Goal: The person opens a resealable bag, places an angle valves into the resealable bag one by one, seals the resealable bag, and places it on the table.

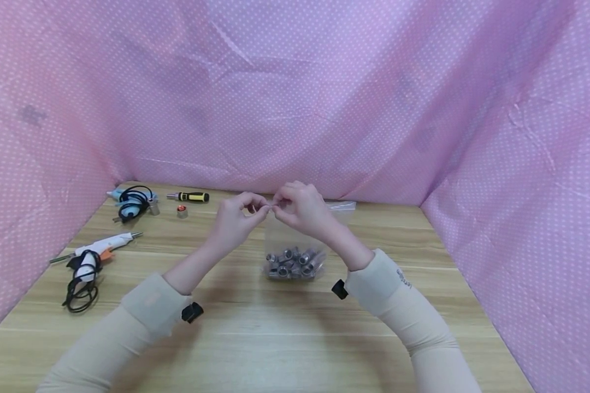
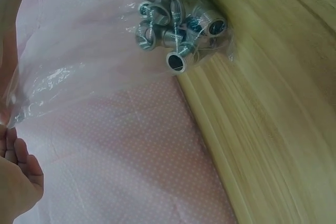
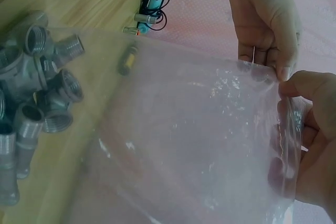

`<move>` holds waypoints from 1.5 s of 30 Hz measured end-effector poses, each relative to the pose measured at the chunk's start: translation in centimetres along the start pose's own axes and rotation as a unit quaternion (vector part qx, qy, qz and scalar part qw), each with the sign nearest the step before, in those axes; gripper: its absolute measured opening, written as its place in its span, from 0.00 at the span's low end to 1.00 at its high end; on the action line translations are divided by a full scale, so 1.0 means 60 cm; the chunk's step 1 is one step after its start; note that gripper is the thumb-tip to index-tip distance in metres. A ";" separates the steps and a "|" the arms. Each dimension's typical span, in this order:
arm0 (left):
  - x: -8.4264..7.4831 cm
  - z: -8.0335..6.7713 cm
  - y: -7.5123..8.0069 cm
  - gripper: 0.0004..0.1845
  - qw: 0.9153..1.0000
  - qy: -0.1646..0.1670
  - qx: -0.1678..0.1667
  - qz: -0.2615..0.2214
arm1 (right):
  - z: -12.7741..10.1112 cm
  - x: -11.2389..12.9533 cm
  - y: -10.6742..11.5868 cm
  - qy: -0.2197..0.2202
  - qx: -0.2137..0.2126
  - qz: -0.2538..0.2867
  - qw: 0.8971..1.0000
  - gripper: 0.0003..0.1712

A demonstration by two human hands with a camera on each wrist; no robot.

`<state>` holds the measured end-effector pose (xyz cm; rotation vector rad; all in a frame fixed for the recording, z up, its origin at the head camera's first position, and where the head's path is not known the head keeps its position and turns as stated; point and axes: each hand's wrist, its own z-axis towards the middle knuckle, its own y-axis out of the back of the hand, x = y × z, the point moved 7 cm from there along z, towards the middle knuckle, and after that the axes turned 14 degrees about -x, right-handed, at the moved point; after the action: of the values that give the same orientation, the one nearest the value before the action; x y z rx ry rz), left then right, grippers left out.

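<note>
A clear plastic zip bag (image 1: pixel 295 234) hangs upright over the table, with several grey metal threaded pipe fittings (image 1: pixel 291 263) gathered at its bottom. Its top left corner is pinched between thumb and fingertip of my left hand (image 1: pixel 238 221). Right beside that, my right hand (image 1: pixel 302 207) pinches the same top edge, the two hands nearly touching. Seen from the right wrist, the right hand (image 3: pixel 317 135) has its fingers behind the clear film and its thumb against the left hand's (image 3: pixel 268 17) thumb. In the left wrist view the fittings (image 2: pixel 178 24) bunch in the bag's lower end.
On the wooden table (image 1: pixel 255 338), a blue glue gun (image 1: pixel 133 199) with a black cord, a yellow-black screwdriver (image 1: pixel 193 197), two small metal fittings (image 1: pixel 182 212) and a white soldering-type tool (image 1: pixel 90 256) lie left. Pink dotted cloth (image 1: pixel 285 109) encloses the back and sides.
</note>
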<state>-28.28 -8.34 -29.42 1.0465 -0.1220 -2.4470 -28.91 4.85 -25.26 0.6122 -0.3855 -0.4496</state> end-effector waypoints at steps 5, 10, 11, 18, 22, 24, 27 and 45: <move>-0.007 -0.006 0.002 0.02 0.999 -0.029 -0.026 -0.019 | -0.006 -0.011 0.007 -0.012 0.023 -0.008 1.000 0.03; 0.001 -0.003 0.009 0.02 0.998 -0.037 -0.036 -0.021 | -0.013 -0.021 0.016 -0.001 0.029 -0.005 1.000 0.03; 0.002 -0.001 0.010 0.02 0.999 -0.038 -0.032 -0.019 | -0.014 -0.022 0.017 0.001 0.029 -0.003 1.000 0.03; 0.008 0.009 -0.002 0.05 0.998 -0.024 0.051 -0.019 | -0.019 -0.024 0.019 -0.016 0.033 -0.006 0.999 0.02; -0.004 0.012 -0.013 0.08 0.995 -0.044 0.084 -0.014 | -0.018 -0.019 0.021 -0.016 0.029 -0.003 0.999 0.02; -0.010 0.013 -0.016 0.07 0.994 -0.064 0.084 -0.013 | -0.016 -0.015 0.021 -0.011 0.031 -0.002 0.999 0.02; -0.019 0.013 -0.016 0.05 0.994 -0.090 0.066 -0.016 | -0.014 -0.009 0.022 -0.003 0.036 -0.004 0.999 0.02; -0.048 0.009 -0.005 0.03 0.984 -0.169 0.054 0.001 | -0.034 -0.028 0.050 0.006 0.109 -0.043 0.993 0.04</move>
<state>-27.07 -6.81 -27.21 0.6613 -0.3691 -2.6205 -28.49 8.84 -25.28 0.8464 -0.4007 -0.4891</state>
